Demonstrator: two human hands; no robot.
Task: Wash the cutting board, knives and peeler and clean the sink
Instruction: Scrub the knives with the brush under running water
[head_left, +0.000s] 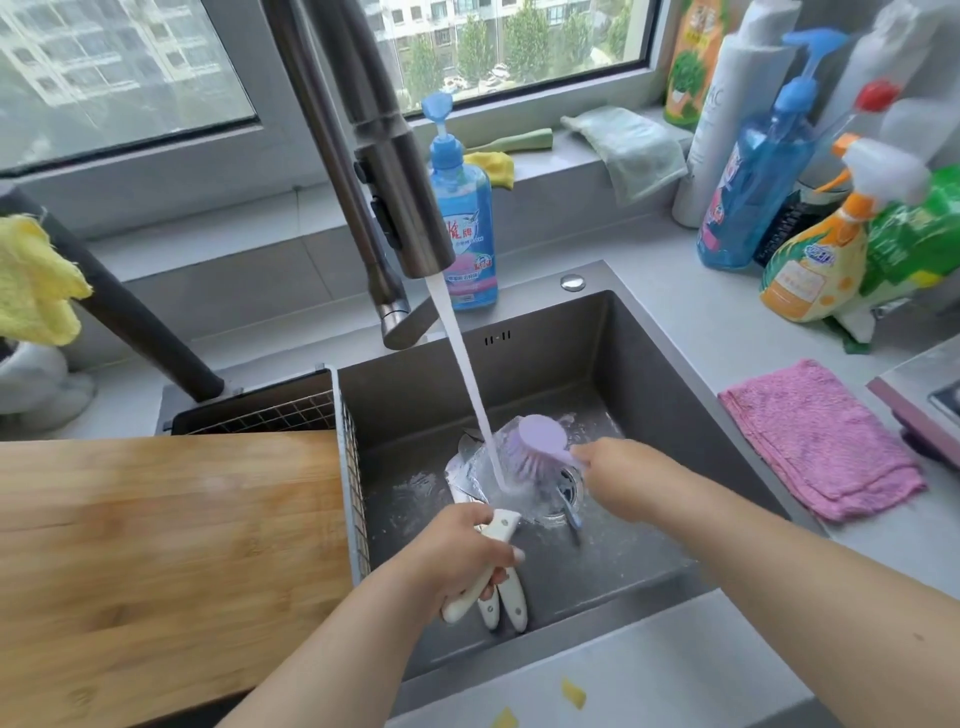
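Under the running faucet (395, 171), the left hand (457, 551) curls around a white-handled knife (488, 551), blade pointing away toward the drain (563, 488). Just beyond it, the right hand (618, 470) pinches a purple brush (540, 447) against the blade, in the sink (649, 374).

Three knives (496, 540), one brush (537, 441), one cutting board (156, 545), two hands (457, 551).
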